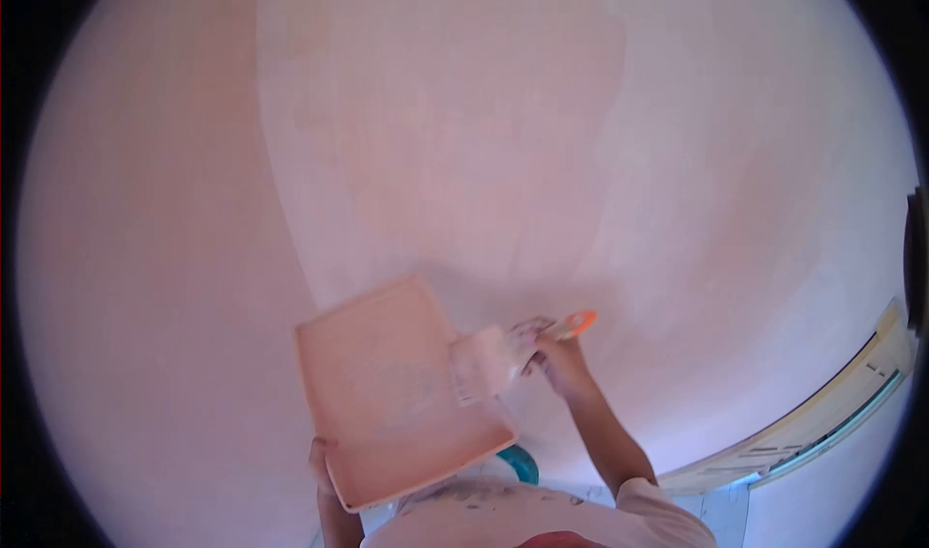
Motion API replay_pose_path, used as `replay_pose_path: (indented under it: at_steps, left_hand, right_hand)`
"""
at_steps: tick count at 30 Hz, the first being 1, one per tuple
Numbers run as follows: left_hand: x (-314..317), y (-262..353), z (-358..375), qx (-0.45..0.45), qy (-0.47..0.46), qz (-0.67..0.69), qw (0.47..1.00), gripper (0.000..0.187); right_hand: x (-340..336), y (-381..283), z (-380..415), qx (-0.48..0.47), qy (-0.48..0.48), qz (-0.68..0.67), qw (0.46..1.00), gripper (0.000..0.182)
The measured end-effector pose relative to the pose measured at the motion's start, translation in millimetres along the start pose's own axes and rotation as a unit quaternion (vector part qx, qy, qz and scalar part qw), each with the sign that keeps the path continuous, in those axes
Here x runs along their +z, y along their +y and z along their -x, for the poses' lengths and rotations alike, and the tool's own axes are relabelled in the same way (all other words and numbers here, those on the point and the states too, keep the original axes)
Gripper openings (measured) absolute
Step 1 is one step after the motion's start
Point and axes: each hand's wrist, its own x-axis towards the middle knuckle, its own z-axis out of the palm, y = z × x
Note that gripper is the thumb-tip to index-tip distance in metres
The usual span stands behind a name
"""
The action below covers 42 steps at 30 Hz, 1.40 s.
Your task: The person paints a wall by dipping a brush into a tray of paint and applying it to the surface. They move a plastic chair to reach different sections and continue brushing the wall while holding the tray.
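Note:
A shallow pink tray (387,384) is tilted in front of my body, with pale smears of paint on its inner surface. My left hand (323,461) grips the tray's lower left edge, its fingers partly hidden by the rim. In my right hand (542,347) is a wide paint brush (487,362) with an orange-tipped handle. The brush head lies over the tray's right side; whether it touches the tray I cannot tell. Paint marks my right fingers.
A large pinkish wall (455,142) with uneven patches fills most of the view. At the lower right runs a long pale frame (823,408). A teal round object (521,464) shows partly behind the tray. Something dark (914,263) stands at the right edge.

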Motion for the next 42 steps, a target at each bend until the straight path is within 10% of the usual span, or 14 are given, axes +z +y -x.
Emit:
replay_pose_path:
  at_steps: [6, 16, 21, 34, 42]
  left_hand:
    - [-11, 8, 17, 0.054, -0.030, 0.037, 0.997, 0.063]
    - [-51, 78, 170, 0.141, -0.036, 0.084, 0.986, 0.068]
    - [-105, 1, 33, 0.110, 0.058, 0.042, 0.991, 0.071]
    - [-127, -29, 43, 0.141, 0.108, 0.056, 0.983, 0.075]
    - [-145, -46, 66, 0.161, 0.140, 0.047, 0.976, 0.075]
  right_hand:
    - [1, -31, -4, 0.070, -0.082, -0.112, 0.988, 0.015]
    - [78, -169, 149, -0.176, 0.024, -0.037, 0.983, 0.016]
    - [-23, -36, 56, -0.097, 0.095, -0.081, 0.988, 0.014]
    - [-34, -2, 74, 0.022, 0.099, -0.044, 0.994, 0.028]
    - [-47, 11, 62, -0.078, 0.080, -0.077, 0.991, 0.024]
